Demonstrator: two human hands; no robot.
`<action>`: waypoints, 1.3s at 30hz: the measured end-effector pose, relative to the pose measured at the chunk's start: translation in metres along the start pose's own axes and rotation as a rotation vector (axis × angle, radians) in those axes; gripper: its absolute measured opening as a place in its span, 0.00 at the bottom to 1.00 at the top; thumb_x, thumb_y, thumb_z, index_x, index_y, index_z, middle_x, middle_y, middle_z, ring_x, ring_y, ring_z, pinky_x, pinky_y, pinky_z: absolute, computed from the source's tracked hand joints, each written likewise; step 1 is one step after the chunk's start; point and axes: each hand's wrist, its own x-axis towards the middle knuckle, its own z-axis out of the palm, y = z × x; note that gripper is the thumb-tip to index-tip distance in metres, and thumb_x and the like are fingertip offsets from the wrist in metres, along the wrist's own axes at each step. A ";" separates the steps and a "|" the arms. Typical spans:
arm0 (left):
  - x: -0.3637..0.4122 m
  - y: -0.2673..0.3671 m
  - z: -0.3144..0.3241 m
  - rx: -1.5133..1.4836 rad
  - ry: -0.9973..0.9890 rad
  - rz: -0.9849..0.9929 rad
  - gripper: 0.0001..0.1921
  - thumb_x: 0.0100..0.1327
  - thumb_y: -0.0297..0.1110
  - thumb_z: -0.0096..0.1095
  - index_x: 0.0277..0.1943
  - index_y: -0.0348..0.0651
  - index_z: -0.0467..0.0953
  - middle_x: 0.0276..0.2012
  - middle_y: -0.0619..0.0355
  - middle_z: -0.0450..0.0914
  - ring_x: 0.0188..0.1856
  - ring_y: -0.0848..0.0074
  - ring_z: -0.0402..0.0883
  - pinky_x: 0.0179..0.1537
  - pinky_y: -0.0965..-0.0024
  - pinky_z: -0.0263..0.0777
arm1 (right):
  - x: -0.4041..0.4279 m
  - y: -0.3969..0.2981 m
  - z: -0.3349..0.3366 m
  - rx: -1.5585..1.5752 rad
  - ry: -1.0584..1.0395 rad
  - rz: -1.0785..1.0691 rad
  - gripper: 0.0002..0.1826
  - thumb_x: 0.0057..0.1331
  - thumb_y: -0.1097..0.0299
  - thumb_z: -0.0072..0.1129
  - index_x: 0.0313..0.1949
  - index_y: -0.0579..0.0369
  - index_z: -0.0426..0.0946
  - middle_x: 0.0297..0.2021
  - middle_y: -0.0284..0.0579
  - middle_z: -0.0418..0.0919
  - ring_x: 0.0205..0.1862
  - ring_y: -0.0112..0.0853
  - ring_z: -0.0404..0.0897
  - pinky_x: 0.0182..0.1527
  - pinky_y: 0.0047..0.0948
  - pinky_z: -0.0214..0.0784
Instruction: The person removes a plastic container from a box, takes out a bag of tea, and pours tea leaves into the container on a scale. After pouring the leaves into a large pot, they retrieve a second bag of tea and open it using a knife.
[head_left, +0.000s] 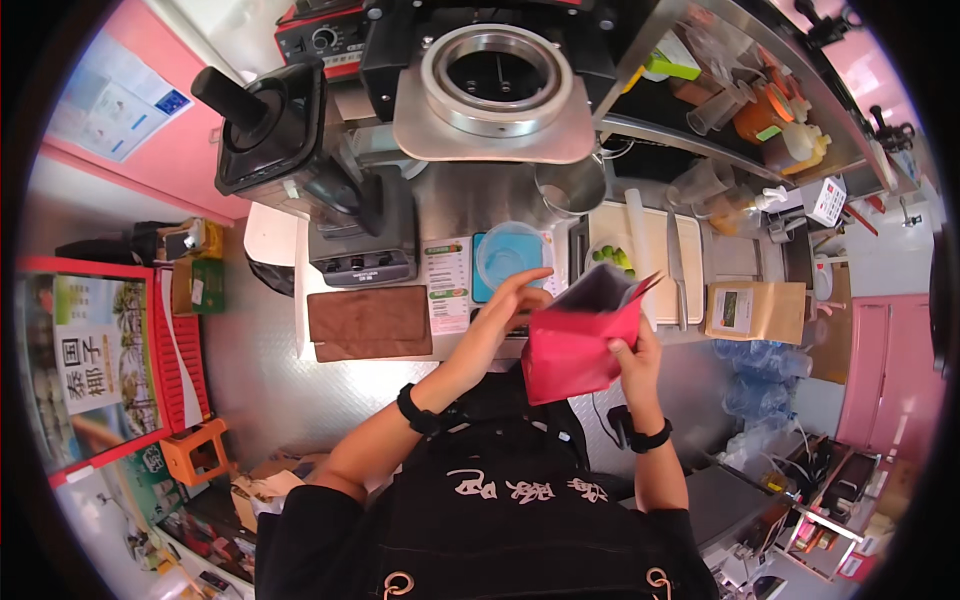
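Note:
A red pouch (574, 352), its mouth folded apart and grey inside, is held up at the counter's near edge by my right hand (637, 360), thumb on its front. My left hand (506, 311) is at the pouch's left side with fingers spread; whether its fingertips touch the pouch is unclear. Just beyond my left fingers, a clear round plastic container (513, 255) stands on a blue pad (478, 266). Behind the pouch, cut green fruit pieces (613, 259) lie on a cutting board (694, 262), near a long knife (677, 270). What the pouch holds is hidden.
A blender (274, 150) and folded brown cloth (370, 322) occupy the left side. A cup-sealing machine (499, 90) overhangs the counter's back, beside a metal pitcher (571, 187). On the right stands a kraft paper bag (757, 311); large water bottles (757, 390) are below.

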 end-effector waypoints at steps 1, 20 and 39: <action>-0.003 -0.016 -0.010 -0.048 -0.040 -0.008 0.39 0.66 0.63 0.45 0.71 0.46 0.50 0.64 0.51 0.63 0.63 0.67 0.64 0.58 0.58 0.62 | 0.003 -0.001 -0.004 0.025 0.021 0.029 0.19 0.60 0.66 0.64 0.47 0.64 0.73 0.44 0.41 0.73 0.46 0.29 0.72 0.52 0.26 0.63; 0.025 -0.112 0.056 -0.471 0.028 -0.632 0.47 0.65 0.69 0.39 0.72 0.54 0.24 0.73 0.50 0.41 0.72 0.52 0.50 0.68 0.46 0.47 | 0.141 -0.020 -0.025 -0.814 -0.806 0.251 0.18 0.64 0.64 0.57 0.48 0.65 0.72 0.38 0.58 0.80 0.40 0.48 0.79 0.46 0.35 0.68; 0.043 -0.097 0.061 -0.748 -0.079 -0.435 0.44 0.66 0.67 0.38 0.73 0.49 0.33 0.73 0.53 0.43 0.70 0.48 0.52 0.65 0.46 0.54 | 0.189 -0.051 0.016 -1.103 -0.989 0.412 0.18 0.66 0.63 0.54 0.49 0.63 0.73 0.39 0.55 0.81 0.41 0.45 0.80 0.46 0.34 0.69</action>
